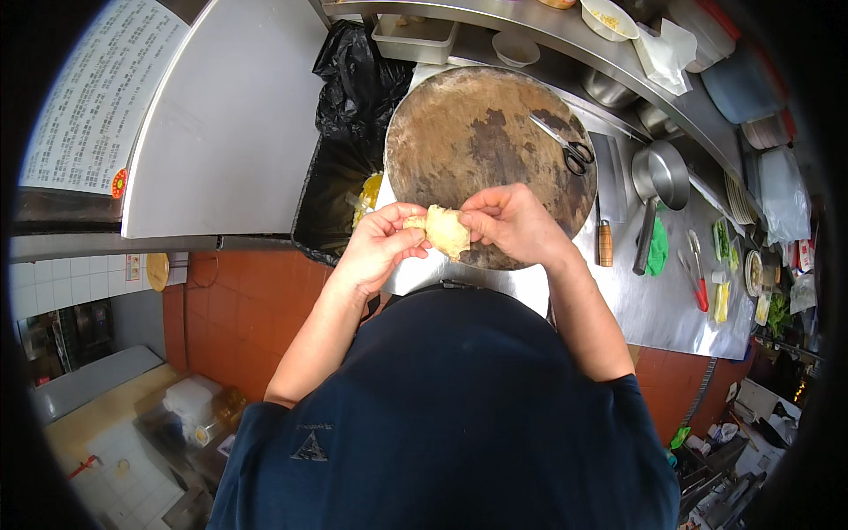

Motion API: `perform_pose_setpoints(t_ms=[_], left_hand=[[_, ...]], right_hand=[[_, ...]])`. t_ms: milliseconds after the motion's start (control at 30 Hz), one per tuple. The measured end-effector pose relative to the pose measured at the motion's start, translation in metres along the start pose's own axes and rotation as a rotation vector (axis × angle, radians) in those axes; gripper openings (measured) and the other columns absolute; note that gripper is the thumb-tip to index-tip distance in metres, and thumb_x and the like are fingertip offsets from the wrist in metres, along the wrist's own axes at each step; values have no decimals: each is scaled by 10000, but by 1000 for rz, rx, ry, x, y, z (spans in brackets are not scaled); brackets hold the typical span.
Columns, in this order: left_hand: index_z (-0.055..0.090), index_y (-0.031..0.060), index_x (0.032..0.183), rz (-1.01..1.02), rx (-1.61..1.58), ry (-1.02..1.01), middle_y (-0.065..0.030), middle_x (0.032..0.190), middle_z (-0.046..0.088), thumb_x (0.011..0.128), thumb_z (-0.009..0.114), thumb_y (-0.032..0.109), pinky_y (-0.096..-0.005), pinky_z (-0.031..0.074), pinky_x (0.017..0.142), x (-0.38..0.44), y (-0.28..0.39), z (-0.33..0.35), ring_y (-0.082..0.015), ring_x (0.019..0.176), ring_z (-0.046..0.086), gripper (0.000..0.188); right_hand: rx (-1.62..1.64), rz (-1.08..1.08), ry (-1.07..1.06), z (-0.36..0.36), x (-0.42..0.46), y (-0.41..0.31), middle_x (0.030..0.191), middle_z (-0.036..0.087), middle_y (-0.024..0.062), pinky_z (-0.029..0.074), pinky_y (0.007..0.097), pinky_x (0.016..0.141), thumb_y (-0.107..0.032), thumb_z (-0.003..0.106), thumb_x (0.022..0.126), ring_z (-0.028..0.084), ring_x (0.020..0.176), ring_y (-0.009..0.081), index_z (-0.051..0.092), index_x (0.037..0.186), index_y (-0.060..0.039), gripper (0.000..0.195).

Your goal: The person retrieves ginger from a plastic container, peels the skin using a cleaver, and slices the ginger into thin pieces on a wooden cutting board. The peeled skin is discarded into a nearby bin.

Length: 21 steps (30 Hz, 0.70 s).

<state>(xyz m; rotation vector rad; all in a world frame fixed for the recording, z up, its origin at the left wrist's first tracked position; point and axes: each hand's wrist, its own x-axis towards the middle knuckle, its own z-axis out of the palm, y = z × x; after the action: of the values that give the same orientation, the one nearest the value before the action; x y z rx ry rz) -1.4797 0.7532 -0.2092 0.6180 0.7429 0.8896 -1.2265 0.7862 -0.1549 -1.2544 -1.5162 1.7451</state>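
Between my two hands is a knobbly, pale-yellow piece of food (448,232) that looks like ginger root. The fingers of my left hand (389,240) pinch its narrow end. At its wider end, the thumb and fingertips of my right hand (513,222) grip the upper right side. Both hands hold it above the near edge of a round wooden chopping block (457,146), whose surface is stained dark in patches. Scissors with black handles (575,154) lie on the block's right side, away from my hands.
Left of the block stands a bin lined with a black bag (315,199), with scraps inside. A cleaver (605,232), a saucepan (656,179), a green cloth (656,248) and red-handled tongs (697,278) lie on the steel counter (636,311). A steel shelf (556,26) runs behind.
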Motion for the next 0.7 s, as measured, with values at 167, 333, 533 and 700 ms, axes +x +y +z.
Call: perform_pose_setpoints(t_ms=[167, 333, 533, 700], left_hand=[[652, -5, 1232, -19, -8, -2, -152, 1086, 724, 957, 649, -34, -327, 600, 729, 1, 3, -4, -213, 848, 712, 277], [657, -16, 1234, -18, -29, 6, -152, 1086, 723, 952, 646, -36, -322, 593, 718, -1, 2, -6, -210, 832, 707, 283], [653, -36, 1220, -12, -42, -37, -146, 1049, 723, 941, 656, -41, -308, 578, 702, -2, 3, -9, -189, 835, 703, 280], [654, -39, 1225, -8, -114, -36, -152, 1051, 723, 945, 655, -32, -306, 575, 705, -3, 2, -8, -193, 830, 702, 279]], right_hand=[[-23, 31, -40, 1, -1, -6, 797, 747, 95, 559, 279, 669, -73, 692, 969, 683, 723, 111, 735, 971, 68, 148], [-113, 3, -72, 3, -1, -9, 783, 739, 85, 545, 275, 657, -45, 668, 964, 674, 708, 110, 725, 955, 63, 122], [-335, -77, -64, 7, -1, -13, 802, 743, 74, 555, 257, 685, 23, 624, 947, 688, 739, 95, 712, 966, 65, 99], [-98, -81, -86, 9, -1, -6, 846, 750, 79, 567, 253, 714, 46, 616, 945, 701, 768, 102, 711, 994, 72, 109]])
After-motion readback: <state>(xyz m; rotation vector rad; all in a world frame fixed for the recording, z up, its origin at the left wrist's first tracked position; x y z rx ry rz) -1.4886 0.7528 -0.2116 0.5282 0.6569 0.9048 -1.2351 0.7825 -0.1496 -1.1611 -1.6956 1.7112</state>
